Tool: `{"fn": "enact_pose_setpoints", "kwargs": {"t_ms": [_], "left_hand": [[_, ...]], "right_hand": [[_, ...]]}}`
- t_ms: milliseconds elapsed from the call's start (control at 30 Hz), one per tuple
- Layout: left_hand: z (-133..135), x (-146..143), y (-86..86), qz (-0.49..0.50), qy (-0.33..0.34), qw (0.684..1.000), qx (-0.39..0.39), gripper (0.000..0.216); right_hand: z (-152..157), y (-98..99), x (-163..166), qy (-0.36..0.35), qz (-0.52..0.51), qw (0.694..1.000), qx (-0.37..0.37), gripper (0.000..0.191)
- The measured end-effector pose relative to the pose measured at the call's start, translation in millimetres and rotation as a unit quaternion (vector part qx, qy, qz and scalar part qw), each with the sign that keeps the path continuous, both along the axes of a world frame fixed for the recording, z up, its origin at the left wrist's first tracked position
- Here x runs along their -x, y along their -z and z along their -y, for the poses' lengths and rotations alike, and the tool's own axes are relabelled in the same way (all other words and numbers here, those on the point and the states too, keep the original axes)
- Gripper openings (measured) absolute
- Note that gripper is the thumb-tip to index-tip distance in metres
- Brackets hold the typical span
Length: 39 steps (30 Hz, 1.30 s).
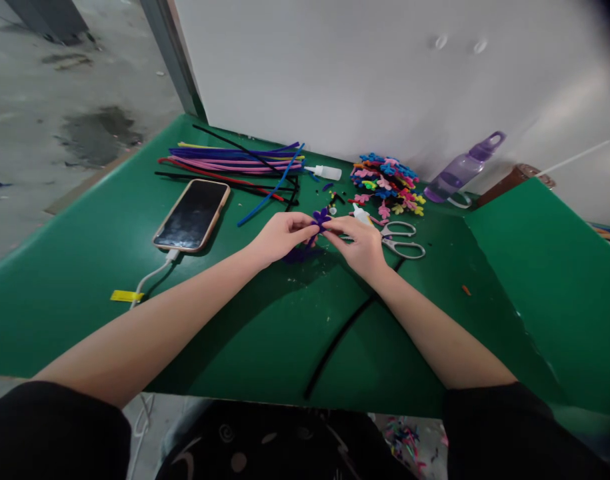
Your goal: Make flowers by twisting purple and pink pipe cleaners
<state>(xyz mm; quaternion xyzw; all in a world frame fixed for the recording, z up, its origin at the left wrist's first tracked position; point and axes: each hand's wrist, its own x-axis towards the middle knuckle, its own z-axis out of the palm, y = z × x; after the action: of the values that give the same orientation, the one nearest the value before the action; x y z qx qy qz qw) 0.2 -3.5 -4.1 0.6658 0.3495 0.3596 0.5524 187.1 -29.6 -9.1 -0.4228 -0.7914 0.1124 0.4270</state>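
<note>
Both hands meet over the middle of the green table [109, 280]. My left hand [279, 237] and my right hand [357, 245] pinch a small purple pipe-cleaner flower [321, 217] between their fingertips. The fingers of both hands are closed on it. A purple scrap lies on the table just under the left hand. A long black pipe cleaner [335, 347] runs from under my right wrist toward the table's near edge.
A phone [192, 215] on a white cable lies left. Long coloured pipe cleaners [235, 161] lie behind it. A glue bottle [327, 173], a pile of finished flowers [387, 183], scissors [402, 240] and a purple water bottle [459, 170] sit at the back right. A white wall rises behind.
</note>
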Motion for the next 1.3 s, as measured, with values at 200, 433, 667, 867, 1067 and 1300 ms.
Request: {"fn": "enact_pose_setpoints", "kwargs": {"t_ms": [200, 433, 667, 867, 1067, 1300], "left_hand": [[0, 1, 0.6, -0.021, -0.001, 1.0, -0.008, 0.019], [-2, 1, 3.2, -0.022, -0.003, 1.0, -0.01, 0.019], [0, -1, 6.6, 0.063, -0.092, 0.993, 0.033, 0.023], [4, -3, 5.8, 0.092, -0.062, 0.991, 0.077, 0.02], [4, -5, 7.6, 0.113, -0.077, 0.986, 0.092, 0.021], [4, -5, 5.8, 0.098, -0.071, 0.991, 0.06, 0.019]], "right_hand": [[0, 1.4, -1, 0.023, 0.04, 0.999, 0.008, 0.017], [2, 2.0, 1, 0.024, 0.03, 0.999, 0.002, 0.015], [8, -4.7, 15, 0.059, -0.157, 0.978, 0.127, 0.026], [5, 2.7, 21, 0.016, -0.246, 0.941, 0.233, 0.028], [1, 7.5, 19, 0.033, -0.279, 0.926, 0.254, 0.027], [2, 6.9, 20, 0.031, -0.286, 0.921, 0.262, 0.023]]}}
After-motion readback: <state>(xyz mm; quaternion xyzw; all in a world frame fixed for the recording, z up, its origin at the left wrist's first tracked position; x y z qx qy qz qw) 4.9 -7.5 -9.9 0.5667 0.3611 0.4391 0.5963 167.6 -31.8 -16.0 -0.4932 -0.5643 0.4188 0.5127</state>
